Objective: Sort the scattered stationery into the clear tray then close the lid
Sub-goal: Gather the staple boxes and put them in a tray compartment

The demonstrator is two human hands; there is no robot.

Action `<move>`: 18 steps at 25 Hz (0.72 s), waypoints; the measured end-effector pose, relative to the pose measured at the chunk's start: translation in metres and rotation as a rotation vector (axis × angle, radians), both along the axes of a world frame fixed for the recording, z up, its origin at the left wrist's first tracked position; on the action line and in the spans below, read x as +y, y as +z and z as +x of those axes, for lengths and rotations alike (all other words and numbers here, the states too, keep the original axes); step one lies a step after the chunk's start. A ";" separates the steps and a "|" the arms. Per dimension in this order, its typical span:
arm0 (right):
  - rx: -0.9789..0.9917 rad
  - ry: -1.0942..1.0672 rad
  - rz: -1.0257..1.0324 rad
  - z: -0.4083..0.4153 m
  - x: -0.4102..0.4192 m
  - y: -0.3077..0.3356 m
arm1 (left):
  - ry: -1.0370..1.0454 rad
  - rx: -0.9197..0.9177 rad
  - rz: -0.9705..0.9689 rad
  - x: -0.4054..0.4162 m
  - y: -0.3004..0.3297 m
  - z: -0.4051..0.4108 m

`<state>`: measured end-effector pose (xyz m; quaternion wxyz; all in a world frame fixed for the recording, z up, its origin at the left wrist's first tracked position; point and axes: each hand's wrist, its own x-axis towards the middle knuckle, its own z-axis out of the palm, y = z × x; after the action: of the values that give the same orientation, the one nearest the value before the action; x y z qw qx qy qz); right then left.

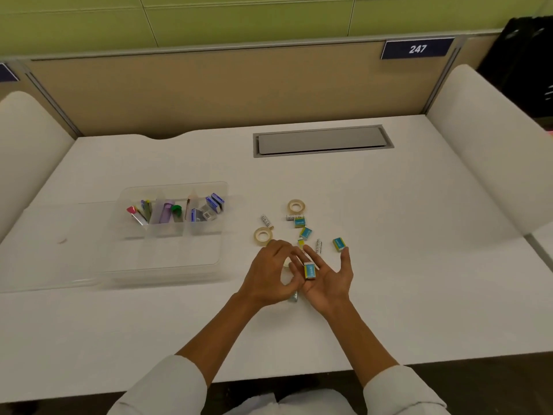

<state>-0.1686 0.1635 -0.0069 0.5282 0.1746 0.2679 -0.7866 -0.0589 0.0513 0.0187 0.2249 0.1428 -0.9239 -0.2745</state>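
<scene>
- We had the clear tray sitting left of centre on the white desk, its far compartments holding pens, a green-capped piece and small blue boxes, the near compartments bare.
- The lid was hard to make out; a clear sheet seemed to lie flat beside and under the tray, but we could not tell for sure.
- Scattered to the tray's right: two tape rolls, small white tubes, and several blue-and-yellow erasers.
- Our right hand lay palm up, fingers spread open, one blue-and-yellow eraser resting on the fingers.
- Our left hand hovered just beside it, fingers curled toward the thumb; whether they pinched anything we could not tell.
- A small grey item peeked out below the two hands.
- Farther back, a grey cable hatch sat flush in the desk.
- Behind it rose a tan partition with a blue tag reading 247, white padded dividers on either side, and a green wall above.
</scene>
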 end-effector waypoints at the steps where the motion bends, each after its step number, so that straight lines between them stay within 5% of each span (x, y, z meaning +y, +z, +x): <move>1: -0.010 -0.026 -0.020 -0.001 0.004 0.000 | -0.007 -0.027 -0.009 -0.003 -0.003 0.004; 8: -0.005 -0.194 -0.038 -0.005 0.033 0.003 | -0.172 -0.416 -0.091 0.006 -0.025 0.007; 18: 0.021 -0.146 0.072 0.016 0.027 0.007 | -0.089 -0.125 0.143 -0.003 -0.006 -0.018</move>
<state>-0.1527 0.1904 0.0005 0.4601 0.2044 0.2881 -0.8146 -0.0770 0.0486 0.0124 0.1438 0.1341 -0.9197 -0.3399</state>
